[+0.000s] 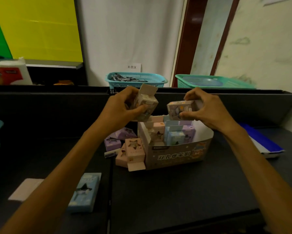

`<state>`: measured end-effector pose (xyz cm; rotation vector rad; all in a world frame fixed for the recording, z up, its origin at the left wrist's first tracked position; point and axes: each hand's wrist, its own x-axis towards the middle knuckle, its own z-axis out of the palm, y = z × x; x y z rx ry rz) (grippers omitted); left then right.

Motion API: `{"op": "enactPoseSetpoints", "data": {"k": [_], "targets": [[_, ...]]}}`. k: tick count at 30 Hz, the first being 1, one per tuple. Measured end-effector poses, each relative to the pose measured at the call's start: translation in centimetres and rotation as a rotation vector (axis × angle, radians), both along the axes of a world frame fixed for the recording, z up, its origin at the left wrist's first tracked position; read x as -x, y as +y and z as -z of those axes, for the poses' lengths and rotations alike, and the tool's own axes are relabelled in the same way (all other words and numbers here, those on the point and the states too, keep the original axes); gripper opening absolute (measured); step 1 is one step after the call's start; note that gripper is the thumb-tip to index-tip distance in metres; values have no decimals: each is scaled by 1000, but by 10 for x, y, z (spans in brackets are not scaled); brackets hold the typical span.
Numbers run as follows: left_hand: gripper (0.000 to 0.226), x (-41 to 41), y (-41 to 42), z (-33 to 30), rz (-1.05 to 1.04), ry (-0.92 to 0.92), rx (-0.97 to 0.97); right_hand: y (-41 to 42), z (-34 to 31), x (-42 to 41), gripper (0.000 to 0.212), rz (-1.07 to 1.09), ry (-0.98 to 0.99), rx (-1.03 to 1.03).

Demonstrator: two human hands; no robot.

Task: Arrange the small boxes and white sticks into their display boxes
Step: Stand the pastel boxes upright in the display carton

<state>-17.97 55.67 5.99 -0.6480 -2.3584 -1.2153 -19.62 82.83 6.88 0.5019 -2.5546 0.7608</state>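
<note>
A printed display box (177,155) stands on the dark table with several pink, blue and purple small boxes upright inside. Above its back edge my left hand (120,107) grips a pale small box (146,103) whose top flap stands open. My right hand (204,109) pinches a purple small box (179,109) lying sideways, just right of the other. Loose purple boxes (115,139) and pink boxes (133,152) lie in a heap against the display box's left side, with a white stick (111,152) beside them.
A flat blue box (85,191) and a pale pink one (26,189) lie near the front left. A blue and white packet (260,141) sits at the right. Two teal baskets (136,79) (214,81) stand behind the table's raised back edge.
</note>
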Motion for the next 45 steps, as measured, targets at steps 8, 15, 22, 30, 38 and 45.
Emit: {"op": "enactPoseSetpoints", "data": {"k": [8,15,22,30,38,45], "targets": [[51,11,41,1,108,-101,35,33,2,18,57,-22,-20,58],[61,19,59,5,87,-184,277,49,7,32,51,-89,10,104],[51,29,60,11,11,-252,528,43,16,43,47,-207,43,166],[50,32,70,17,-181,-323,861,38,29,50,46,-253,17,173],[52,28,80,20,-265,-285,1071,39,36,51,47,-283,-2,144],[51,27,80,17,-281,-233,1208,38,34,45,50,-287,-16,171]]}}
